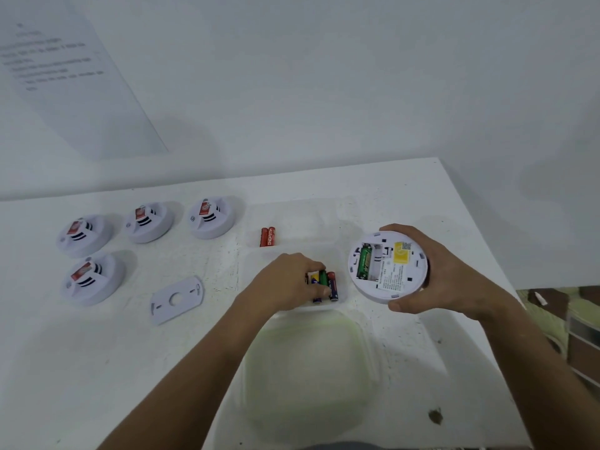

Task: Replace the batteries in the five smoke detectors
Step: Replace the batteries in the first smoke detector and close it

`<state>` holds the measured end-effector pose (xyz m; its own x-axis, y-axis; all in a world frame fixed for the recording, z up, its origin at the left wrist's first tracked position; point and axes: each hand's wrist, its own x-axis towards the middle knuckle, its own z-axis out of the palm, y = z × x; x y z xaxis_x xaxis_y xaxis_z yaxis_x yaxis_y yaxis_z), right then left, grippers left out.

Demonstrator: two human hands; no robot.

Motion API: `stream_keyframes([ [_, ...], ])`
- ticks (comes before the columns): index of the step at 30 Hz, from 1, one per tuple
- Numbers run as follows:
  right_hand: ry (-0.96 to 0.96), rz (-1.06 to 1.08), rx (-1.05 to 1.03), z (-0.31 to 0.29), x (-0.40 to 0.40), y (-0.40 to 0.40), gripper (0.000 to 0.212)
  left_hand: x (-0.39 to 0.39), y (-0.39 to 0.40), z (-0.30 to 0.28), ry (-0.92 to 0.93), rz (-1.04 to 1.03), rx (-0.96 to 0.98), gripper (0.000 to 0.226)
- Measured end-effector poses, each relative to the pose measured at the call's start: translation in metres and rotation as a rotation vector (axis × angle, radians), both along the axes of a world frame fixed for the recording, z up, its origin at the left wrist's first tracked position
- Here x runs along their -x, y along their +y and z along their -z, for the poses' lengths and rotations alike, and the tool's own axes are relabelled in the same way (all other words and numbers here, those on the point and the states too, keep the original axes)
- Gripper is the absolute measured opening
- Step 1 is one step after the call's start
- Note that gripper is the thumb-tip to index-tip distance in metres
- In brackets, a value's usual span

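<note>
The right hand (435, 271) grips the open smoke detector (388, 266) around its rim, back side up and tilted toward the camera. One green battery (364, 261) sits in the left slot of its bay; the slot beside it looks bare. The left hand (289, 280) is down in the near clear tray (342, 300), fingers curled onto a small bunch of batteries (326, 284) (a green one, blue-and-yellow ones). I can't tell if it's pinching one or just sorting.

Tip, I reckon: get hold of a single battery, check which end is plus, then seat it spring end first while the right hand keeps the detector steady.

Around it: two orange batteries (267, 237) lie in the far clear tray (311, 222). Four more detectors (149, 222) wait face up on the left of the table (406, 186), with a loose mounting plate (177, 299) near them. A clear lid (308, 368) lies close in front. Nothing blocks the reach, though mixed batteries in one tray could cause a mix-up.
</note>
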<state>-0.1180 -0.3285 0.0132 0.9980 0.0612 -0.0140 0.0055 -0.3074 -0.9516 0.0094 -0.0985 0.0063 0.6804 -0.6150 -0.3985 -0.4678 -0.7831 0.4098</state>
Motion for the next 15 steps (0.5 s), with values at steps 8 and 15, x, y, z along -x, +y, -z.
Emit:
stream_keyframes([
  [8,-0.009,0.015,-0.02,0.003,-0.002,0.004,0.093,0.002,-0.002,-0.001,0.058,-0.156,0.199,0.037],
  [15,-0.007,0.003,-0.01,-0.002,-0.008,0.008,0.094,0.015,0.006,-0.033,-0.162,-0.288,0.433,0.01],
])
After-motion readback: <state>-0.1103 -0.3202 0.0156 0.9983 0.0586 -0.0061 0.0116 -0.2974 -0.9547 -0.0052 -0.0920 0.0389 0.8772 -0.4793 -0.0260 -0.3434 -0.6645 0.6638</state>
